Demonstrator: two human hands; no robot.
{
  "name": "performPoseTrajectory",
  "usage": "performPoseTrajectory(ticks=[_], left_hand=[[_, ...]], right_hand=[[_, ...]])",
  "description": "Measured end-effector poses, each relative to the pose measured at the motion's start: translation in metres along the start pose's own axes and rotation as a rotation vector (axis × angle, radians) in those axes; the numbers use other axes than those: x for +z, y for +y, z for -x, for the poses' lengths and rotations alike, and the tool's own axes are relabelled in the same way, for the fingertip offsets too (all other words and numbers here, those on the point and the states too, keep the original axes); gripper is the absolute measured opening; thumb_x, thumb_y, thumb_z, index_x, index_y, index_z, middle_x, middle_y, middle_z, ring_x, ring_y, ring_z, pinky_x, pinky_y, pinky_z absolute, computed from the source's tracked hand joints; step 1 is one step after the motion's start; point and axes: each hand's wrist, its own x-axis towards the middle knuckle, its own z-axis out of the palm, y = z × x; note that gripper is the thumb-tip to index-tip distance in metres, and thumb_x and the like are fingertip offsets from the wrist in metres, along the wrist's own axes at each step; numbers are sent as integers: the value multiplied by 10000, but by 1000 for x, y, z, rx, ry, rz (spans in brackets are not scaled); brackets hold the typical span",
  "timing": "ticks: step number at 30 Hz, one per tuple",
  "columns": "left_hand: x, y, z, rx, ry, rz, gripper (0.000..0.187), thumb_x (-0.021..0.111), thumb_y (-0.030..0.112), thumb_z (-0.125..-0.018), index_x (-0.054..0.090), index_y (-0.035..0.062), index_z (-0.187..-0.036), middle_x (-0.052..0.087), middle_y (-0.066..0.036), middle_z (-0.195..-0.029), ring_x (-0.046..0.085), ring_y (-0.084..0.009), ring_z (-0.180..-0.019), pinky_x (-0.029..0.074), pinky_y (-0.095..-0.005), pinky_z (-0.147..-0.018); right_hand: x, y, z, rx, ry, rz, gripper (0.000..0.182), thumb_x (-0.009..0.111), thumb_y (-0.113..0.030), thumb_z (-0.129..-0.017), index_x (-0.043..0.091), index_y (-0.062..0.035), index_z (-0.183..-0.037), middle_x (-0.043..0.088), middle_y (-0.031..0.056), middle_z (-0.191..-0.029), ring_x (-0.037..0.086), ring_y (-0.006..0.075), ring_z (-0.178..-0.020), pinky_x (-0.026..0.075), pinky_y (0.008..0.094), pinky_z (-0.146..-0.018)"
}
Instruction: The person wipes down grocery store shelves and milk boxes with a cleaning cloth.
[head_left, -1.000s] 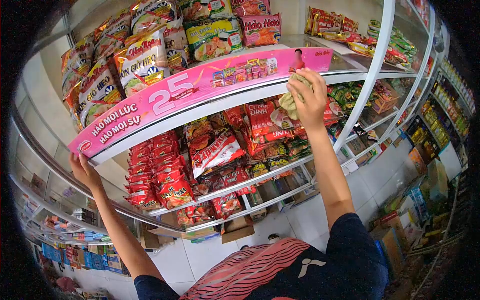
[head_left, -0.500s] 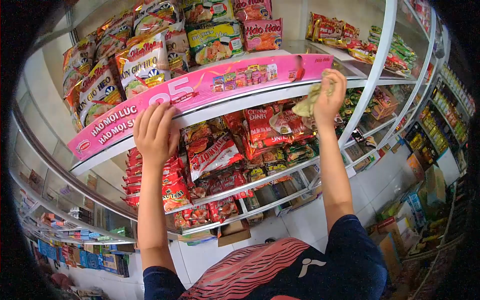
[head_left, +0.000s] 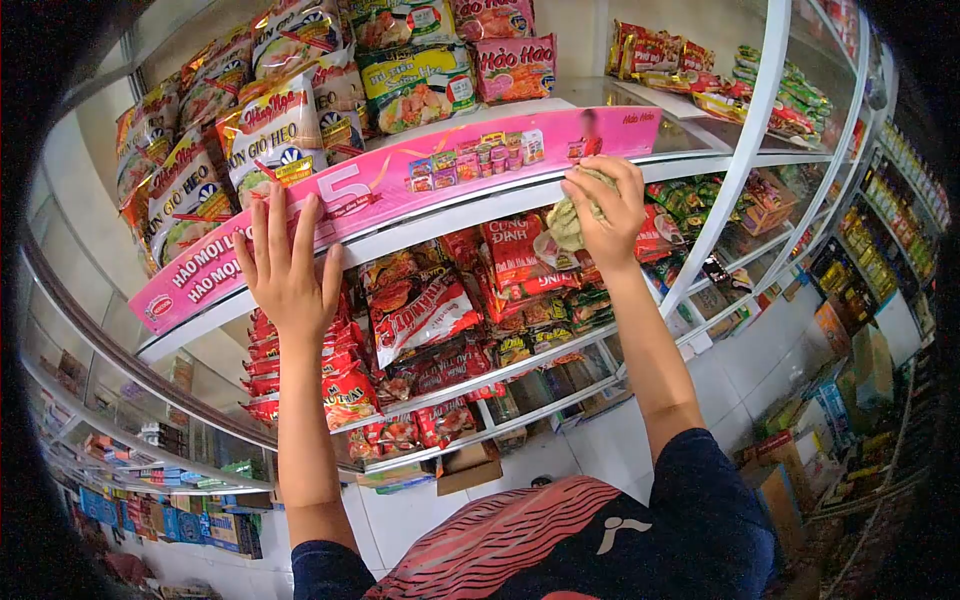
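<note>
A white metal shelving unit (head_left: 745, 130) with glass shelves fills the view, its tiers packed with instant-noodle packets (head_left: 420, 310) too many to count, and one pink banner strip (head_left: 420, 180) runs along the front edge of an upper shelf. Both arms reach upward: the left hand (head_left: 287, 268) lies flat on the banner with all five fingers spread and empty. The right hand (head_left: 603, 208) is clamped on one crumpled greenish cloth (head_left: 566, 224), pressed to the shelf edge just below the banner's right end.
</note>
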Motion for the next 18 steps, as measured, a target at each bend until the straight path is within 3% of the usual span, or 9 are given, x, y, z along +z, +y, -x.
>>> performPoseTrajectory(ticks=[6, 14, 18], left_hand=[[3, 0, 0, 0, 27, 1, 423, 467, 353, -815, 495, 174, -1197, 378, -81, -1321, 294, -245, -1254, 91, -403, -1045], [1, 1, 0, -5, 24, -1, 421, 467, 354, -816, 496, 174, -1195, 390, -81, -1312, 302, -247, -1248, 91, -400, -1044], [2, 1, 0, -4, 29, -4, 423, 468, 351, -815, 493, 174, -1198, 390, -79, -1312, 305, -247, -1246, 92, -400, -1044]], right_hand=[[-1, 3, -2, -57, -38, 90, 194, 682, -40, -609, 589, -64, -777, 558, 49, -865, 508, 246, -838, 407, 358, -732], [-10, 18, -6, 41, -16, 159, 101, 593, -49, -709, 527, -54, -785, 540, 75, -878, 494, 270, -844, 380, 380, -754], [-9, 13, -3, 41, -32, 93, 180, 657, -149, -686, 521, -63, -768, 530, 71, -888, 478, 269, -859, 362, 389, -764]])
